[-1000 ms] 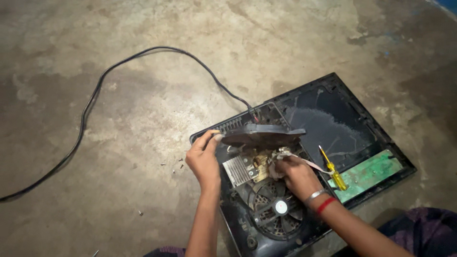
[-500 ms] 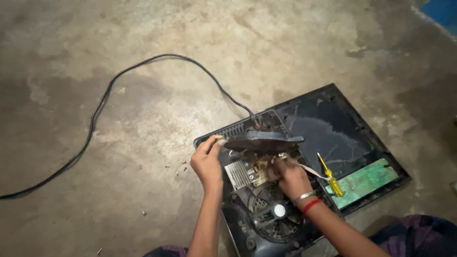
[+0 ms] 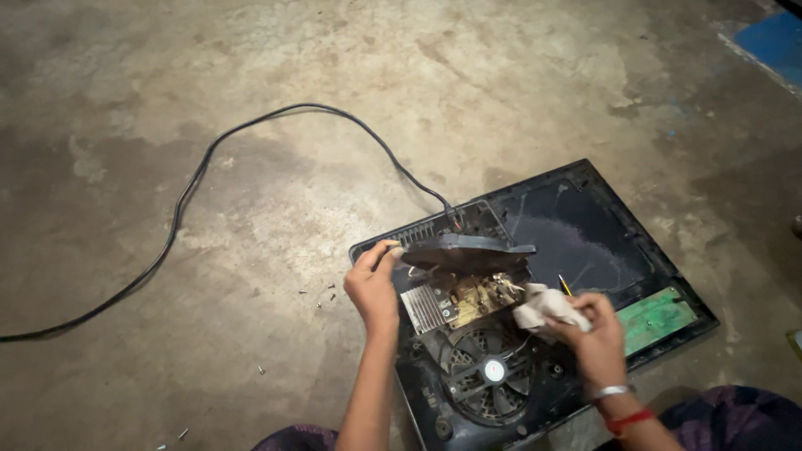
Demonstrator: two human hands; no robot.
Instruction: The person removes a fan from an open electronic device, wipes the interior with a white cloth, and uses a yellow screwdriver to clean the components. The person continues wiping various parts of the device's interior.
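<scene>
Concrete floor (image 3: 251,209), opened cooker base (image 3: 468,392) on it.
Left hand (image 3: 373,288) pinches the rim of the stiff, probably light coil disc (image 3: 464,252), tilting it up; right hand (image 3: 595,332) is closed around a soft white cloth (image 3: 541,307) beside the circuit board (image 3: 476,294). Open floor lies left of the left hand.

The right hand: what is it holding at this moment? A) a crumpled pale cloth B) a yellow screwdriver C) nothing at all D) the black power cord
A: the right hand grips a crumpled pale cloth just above the opened black appliance, while the left hand props up the dark round plate.
</scene>
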